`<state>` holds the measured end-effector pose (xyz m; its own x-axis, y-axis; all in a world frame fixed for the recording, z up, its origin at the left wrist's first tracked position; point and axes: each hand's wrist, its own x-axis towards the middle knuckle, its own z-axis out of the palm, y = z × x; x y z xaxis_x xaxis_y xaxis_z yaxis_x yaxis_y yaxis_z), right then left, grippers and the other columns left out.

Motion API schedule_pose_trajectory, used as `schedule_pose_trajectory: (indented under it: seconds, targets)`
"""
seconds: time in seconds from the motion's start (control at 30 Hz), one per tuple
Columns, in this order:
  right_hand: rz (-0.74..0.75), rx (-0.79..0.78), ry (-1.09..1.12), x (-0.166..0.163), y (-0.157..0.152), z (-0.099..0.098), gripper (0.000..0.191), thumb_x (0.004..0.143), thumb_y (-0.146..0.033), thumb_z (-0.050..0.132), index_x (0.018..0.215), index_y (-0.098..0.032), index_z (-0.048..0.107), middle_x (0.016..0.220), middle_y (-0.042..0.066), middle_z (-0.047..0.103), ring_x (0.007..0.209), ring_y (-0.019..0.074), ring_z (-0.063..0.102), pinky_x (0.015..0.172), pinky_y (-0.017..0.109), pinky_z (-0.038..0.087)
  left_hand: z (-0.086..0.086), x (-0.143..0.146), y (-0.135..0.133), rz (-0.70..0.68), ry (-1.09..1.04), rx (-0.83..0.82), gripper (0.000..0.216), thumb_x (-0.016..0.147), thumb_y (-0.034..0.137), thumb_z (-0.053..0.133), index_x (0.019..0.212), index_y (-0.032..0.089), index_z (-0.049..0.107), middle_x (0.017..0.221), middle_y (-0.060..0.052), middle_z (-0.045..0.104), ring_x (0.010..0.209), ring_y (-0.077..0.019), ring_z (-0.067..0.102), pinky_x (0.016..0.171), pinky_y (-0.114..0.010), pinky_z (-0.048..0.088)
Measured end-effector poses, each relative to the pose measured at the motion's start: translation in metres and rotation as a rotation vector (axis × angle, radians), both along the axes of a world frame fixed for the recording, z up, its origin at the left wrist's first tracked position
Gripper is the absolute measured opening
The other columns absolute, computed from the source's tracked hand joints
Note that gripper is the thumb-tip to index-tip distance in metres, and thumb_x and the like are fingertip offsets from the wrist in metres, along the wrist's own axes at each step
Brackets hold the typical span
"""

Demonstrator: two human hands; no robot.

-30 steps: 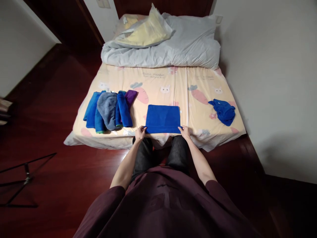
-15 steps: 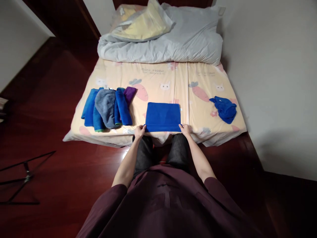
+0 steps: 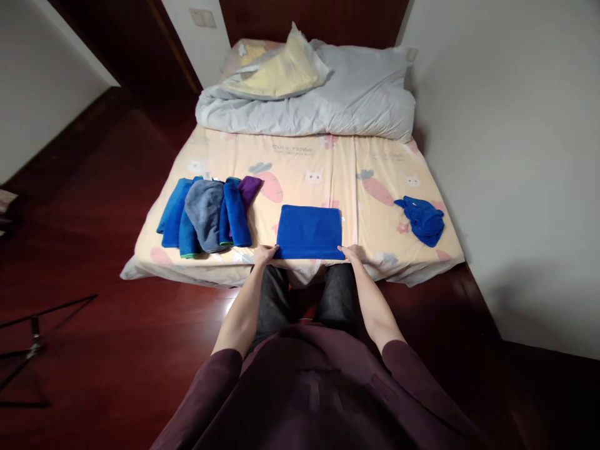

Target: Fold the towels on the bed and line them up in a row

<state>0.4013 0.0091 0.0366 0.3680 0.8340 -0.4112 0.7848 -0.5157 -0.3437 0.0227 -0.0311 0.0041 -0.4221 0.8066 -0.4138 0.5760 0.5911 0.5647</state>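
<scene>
A blue towel lies flat as a rectangle at the near edge of the bed, with a narrow band along its near side. My left hand pinches its near left corner. At the near right corner, my right hand grips the cloth between thumb and fingers. To the left sits a row of rolled or folded towels, among them a grey one, a purple one and several blue ones. A crumpled blue cloth rests on the right side of the bed.
The bed has a patterned sheet with carrots and rabbits. A grey quilt and a yellow item in clear plastic lie at its head. A black tripod-like stand is on the floor at left; a wall rises at right.
The camera view has tilted up slightly, so the bed appears lower. Both hands still hold the near corners of the blue towel; the near band looks slightly narrower.
</scene>
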Motion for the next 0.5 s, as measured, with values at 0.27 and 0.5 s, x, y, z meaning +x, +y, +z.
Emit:
schedule_pose_trajectory:
  seconds: [0.27, 0.5]
  targets:
    - [0.104, 0.417, -0.053, -0.011, -0.032, -0.002, 0.020, 0.086, -0.032, 0.073, 0.103, -0.021, 0.073, 0.101, 0.013, 0.076, 0.090, 0.0256, 0.071, 0.079, 0.034, 0.053, 0.011, 0.023, -0.028, -0.136, 0.297, 0.376, 0.025, 0.090, 0.037, 0.063, 0.108, 0.021, 0.071, 0.112, -0.016, 0.075, 0.110, -0.0318, 0.068, 0.092, -0.042, 0.052]
    - [0.852, 0.554, 0.056, -0.021, -0.050, 0.009, 0.035, 0.101, -0.023, 0.048, 0.130, -0.020, 0.068, 0.139, 0.012, 0.066, 0.132, 0.0253, 0.058, 0.116, 0.042, 0.040, 0.006, 0.033, -0.034, -0.789, 0.296, 0.484, 0.043, 0.097, 0.029, 0.050, 0.136, 0.019, 0.064, 0.151, -0.012, 0.058, 0.144, -0.0291, 0.048, 0.121, -0.046, 0.038]
